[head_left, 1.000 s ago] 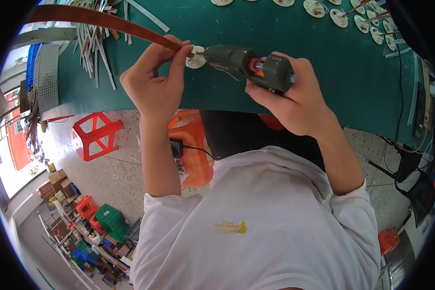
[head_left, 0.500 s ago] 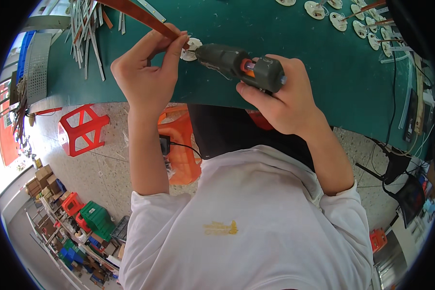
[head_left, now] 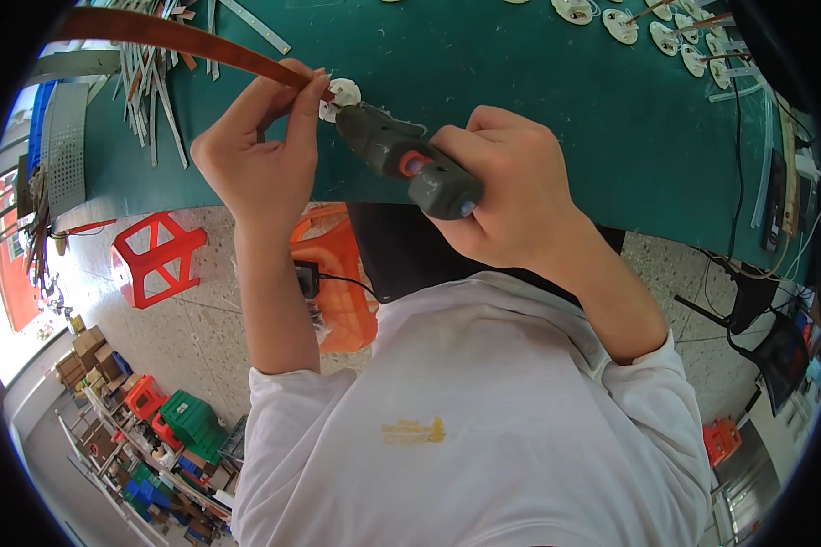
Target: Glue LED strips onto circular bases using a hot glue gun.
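My left hand [head_left: 263, 146] pinches the end of a long reddish-brown flat strip [head_left: 187, 38] between thumb and fingers. Just past those fingertips lies a small round white disc [head_left: 344, 92] on the green table, partly covered by the strip's end. My right hand [head_left: 513, 182] is wrapped round a dark green hot glue gun [head_left: 385, 144], with an orange-red part showing in its body. The gun's tip points at the disc, close to my left fingertips. Whether the tip touches the disc I cannot tell.
Several white discs [head_left: 620, 26] with strips and wires lie at the far right of the green table [head_left: 483, 73]. A heap of thin metal strips [head_left: 155, 100] lies far left. Cables [head_left: 739, 173] run along the right edge. Orange [head_left: 342, 301] and red stools [head_left: 158, 259] stand below the front edge.
The glue gun has swung so its rear end sits nearer me and to the left, with my right hand turned along with it. The brown strip now slants further left.
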{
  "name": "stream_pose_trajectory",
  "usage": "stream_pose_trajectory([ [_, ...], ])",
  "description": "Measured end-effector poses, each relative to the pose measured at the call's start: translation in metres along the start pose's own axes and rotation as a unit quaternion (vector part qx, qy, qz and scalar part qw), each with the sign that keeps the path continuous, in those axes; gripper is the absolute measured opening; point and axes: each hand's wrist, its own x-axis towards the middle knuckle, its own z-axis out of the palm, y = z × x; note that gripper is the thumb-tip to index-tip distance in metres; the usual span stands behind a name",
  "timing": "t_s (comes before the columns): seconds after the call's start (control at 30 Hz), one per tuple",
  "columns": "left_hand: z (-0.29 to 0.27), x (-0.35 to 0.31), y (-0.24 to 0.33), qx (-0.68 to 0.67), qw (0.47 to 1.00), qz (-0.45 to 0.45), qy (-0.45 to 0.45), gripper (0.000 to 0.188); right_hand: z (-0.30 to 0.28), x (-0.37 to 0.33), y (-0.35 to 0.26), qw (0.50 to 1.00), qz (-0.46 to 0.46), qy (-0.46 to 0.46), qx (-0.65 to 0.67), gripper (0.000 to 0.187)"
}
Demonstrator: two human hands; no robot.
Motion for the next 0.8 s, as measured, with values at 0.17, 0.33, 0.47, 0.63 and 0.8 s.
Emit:
stream_pose_trajectory([
  [0.17,-0.0018,0.0015,0.0002,0.008,0.999,-0.008,-0.033,0.012,0.0023,-0.0022,-0.0008,0.999,-0.005,0.01,-0.03,0.014],
  [0.33,-0.0017,0.0011,0.0026,-0.001,0.999,-0.016,-0.03,0.011,0.0025,-0.0039,0.0011,0.999,-0.019,0.024,-0.013,0.014],
  [0.47,-0.0013,0.0008,0.0029,0.0,0.999,-0.025,-0.03,0.01,0.0018,-0.0038,-0.0006,0.999,-0.019,0.023,-0.015,0.014],
  [0.63,-0.0016,0.0009,0.0018,-0.002,1.0,-0.014,-0.025,0.011,0.0036,-0.0029,0.0001,0.999,-0.02,0.024,-0.02,0.014],
  [0.8,-0.0014,0.0003,0.0029,0.008,0.999,-0.018,-0.025,0.011,0.0041,-0.0035,0.0002,0.999,-0.019,0.027,-0.021,0.014],
])
